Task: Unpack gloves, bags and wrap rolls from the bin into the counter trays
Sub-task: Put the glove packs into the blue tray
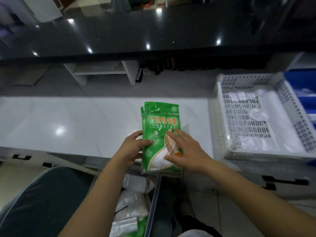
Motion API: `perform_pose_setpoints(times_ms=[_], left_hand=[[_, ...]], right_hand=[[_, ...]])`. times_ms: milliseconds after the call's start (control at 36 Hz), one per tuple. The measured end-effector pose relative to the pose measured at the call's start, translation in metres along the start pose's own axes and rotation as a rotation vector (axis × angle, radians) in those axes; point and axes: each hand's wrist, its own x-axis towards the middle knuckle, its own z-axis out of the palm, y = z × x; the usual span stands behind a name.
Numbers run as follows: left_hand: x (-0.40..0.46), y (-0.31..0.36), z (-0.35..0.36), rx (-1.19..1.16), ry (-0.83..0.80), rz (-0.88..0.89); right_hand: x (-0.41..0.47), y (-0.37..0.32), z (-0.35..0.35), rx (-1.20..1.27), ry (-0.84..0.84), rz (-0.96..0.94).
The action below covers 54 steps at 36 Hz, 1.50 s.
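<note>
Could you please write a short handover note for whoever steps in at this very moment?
Left hand: grips the left edge of the green glove packets, thumb on top.
Right hand: open, fingers flat on the front of the packets.
The packets, at least two stacked, are over the near edge of the white counter, not yet in a tray.
White perforated tray, on the right, already holds clear plastic bags.
Bin, below by the knees, still holds white bags and another green packet.
Left to do: place the gloves in a tray, then empty the bin.
</note>
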Motion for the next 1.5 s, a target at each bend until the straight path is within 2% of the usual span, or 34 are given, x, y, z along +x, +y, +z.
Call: perform_pose_setpoints(times_ms=[111,222,333,500,611,861,1000,1194,1500], left_hand=[[-0.052,-0.024,0.002,-0.141,-0.03,0.083],[-0.107,-0.056,0.005,-0.271,-0.105,0.161],[-0.15,-0.093,0.013,-0.406,-0.239,0.216],[-0.201,-0.133,0.046,-0.521,-0.404,0.219],[-0.223,-0.14,0.072,-0.537,-0.499,0.201],[-0.233,-0.123,0.124,-0.44,-0.589,0.213],[-0.218,-0.103,0.166,-0.385,-0.581,0.245],[-0.195,-0.063,0.26,-0.323,-0.606,0.254],[-0.157,-0.029,0.396,-0.321,-0.514,0.428]], right_hand=[[-0.054,-0.016,-0.009,0.353,0.155,0.087],[-0.114,-0.033,-0.009,0.747,0.281,0.262],[-0.176,-0.043,-0.01,0.997,0.173,0.339],[-0.258,-0.046,-0.003,0.965,0.072,0.354],[-0.297,-0.043,-0.01,0.913,0.117,0.348],[-0.331,-0.018,-0.044,0.902,0.228,0.322],[-0.337,0.012,-0.075,0.943,0.272,0.31],[-0.359,0.065,-0.149,0.909,0.279,0.279],[-0.357,0.144,-0.259,0.861,0.393,0.173]])
